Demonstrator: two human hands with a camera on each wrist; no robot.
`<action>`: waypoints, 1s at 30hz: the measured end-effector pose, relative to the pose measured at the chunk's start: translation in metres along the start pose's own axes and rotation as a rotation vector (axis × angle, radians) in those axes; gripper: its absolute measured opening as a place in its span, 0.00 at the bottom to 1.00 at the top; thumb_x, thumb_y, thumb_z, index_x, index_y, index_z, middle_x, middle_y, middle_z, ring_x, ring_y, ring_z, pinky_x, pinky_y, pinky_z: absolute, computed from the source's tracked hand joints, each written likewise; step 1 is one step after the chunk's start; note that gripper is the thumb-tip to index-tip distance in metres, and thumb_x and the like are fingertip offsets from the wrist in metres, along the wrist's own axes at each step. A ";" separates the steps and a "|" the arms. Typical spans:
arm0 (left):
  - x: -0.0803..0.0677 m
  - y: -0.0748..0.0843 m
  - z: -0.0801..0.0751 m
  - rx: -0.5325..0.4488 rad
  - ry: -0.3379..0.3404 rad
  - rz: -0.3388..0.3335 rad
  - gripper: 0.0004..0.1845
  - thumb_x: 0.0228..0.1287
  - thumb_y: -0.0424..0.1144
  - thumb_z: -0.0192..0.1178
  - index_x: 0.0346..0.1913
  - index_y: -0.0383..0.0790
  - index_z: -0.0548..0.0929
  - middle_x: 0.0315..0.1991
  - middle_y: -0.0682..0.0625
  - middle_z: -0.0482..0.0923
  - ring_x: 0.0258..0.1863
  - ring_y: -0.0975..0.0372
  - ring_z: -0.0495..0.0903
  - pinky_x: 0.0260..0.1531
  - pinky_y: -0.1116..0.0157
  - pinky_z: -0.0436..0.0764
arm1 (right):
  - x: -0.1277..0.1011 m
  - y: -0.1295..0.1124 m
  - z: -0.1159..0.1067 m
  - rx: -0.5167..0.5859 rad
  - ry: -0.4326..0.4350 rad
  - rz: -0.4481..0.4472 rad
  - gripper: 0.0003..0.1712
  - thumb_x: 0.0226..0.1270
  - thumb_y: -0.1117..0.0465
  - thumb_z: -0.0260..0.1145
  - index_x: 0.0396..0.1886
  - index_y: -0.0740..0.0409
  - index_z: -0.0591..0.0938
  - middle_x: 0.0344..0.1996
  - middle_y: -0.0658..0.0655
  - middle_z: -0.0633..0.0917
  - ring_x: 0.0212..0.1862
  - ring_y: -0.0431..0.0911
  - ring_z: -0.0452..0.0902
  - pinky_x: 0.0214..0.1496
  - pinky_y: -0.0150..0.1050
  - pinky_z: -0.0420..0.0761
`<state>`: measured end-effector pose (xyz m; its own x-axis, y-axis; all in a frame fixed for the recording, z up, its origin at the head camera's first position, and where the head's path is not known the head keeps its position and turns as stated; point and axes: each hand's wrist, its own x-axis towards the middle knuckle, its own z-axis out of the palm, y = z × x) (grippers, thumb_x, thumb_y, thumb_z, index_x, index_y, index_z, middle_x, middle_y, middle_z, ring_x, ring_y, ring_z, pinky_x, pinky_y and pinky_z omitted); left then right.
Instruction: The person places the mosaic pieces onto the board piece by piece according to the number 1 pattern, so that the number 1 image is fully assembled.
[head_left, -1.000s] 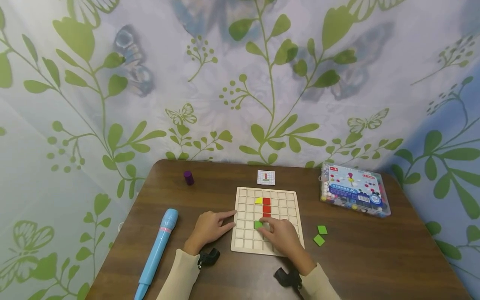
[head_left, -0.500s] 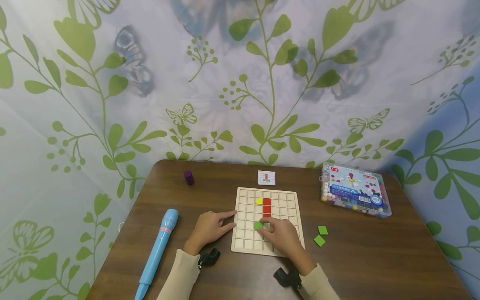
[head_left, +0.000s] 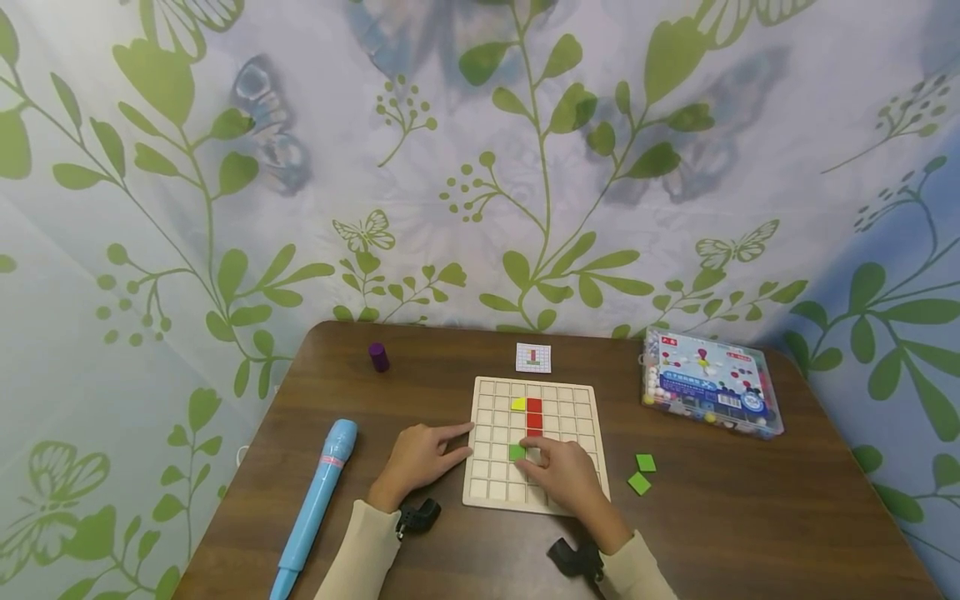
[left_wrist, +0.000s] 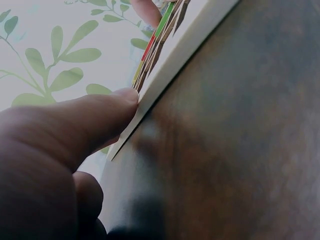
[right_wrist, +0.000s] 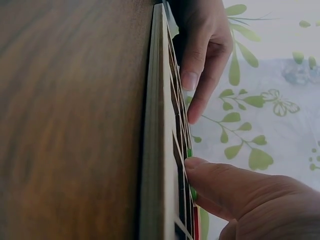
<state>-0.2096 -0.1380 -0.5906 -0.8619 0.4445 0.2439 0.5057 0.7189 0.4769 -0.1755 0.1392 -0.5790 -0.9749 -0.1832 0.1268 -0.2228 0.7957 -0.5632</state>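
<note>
So, the left hand (head_left: 422, 457) has thumb and forefinger spread, both tips touching the left edge of the board (head_left: 486, 427) — a gridded square, flat on the table (head_left: 750, 517). And over the grid comes the right hand (head_left: 562, 473), thumb and forefinger bent down at a green tile (head_left: 517, 452), tips at its right side. Pinching or just pressing? Can't tell from here, though down by the right wrist green shows either side of the thumb tip. Farther up, red tiles (head_left: 534, 413) run in a column, the lowest partly covered by that forefinger, with a yellow tile (head_left: 519, 404) just left of the top red. Two loose tiles (head_left: 639, 483), green as well, lie right of the board. Beyond it, a card (head_left: 533, 357) — and the box (head_left: 708, 382) at far right, the microphone (head_left: 315, 500) well left.
</note>
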 end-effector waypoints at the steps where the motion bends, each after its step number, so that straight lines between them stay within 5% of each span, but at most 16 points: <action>1: 0.000 0.000 0.000 -0.001 -0.002 0.000 0.23 0.67 0.56 0.68 0.63 0.58 0.85 0.11 0.66 0.53 0.12 0.72 0.48 0.16 0.70 0.55 | 0.000 0.000 0.000 0.003 0.001 0.001 0.16 0.60 0.47 0.78 0.47 0.46 0.91 0.10 0.38 0.62 0.17 0.34 0.54 0.21 0.34 0.56; 18: 0.000 0.000 0.000 0.010 -0.004 -0.002 0.23 0.67 0.57 0.67 0.63 0.59 0.85 0.10 0.66 0.53 0.12 0.72 0.47 0.16 0.70 0.54 | -0.018 0.019 -0.021 0.201 0.141 0.011 0.20 0.58 0.53 0.81 0.51 0.48 0.91 0.10 0.38 0.61 0.16 0.32 0.50 0.19 0.32 0.54; 30: 0.000 0.001 0.001 0.016 -0.003 -0.013 0.22 0.66 0.56 0.68 0.62 0.58 0.86 0.11 0.67 0.52 0.12 0.72 0.48 0.16 0.70 0.54 | -0.054 0.063 -0.055 0.136 0.321 0.033 0.19 0.59 0.55 0.80 0.50 0.54 0.90 0.11 0.38 0.59 0.16 0.30 0.46 0.16 0.32 0.56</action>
<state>-0.2088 -0.1372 -0.5909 -0.8682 0.4369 0.2353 0.4953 0.7328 0.4665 -0.1366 0.2309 -0.5764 -0.9375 0.0493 0.3445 -0.2095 0.7103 -0.6720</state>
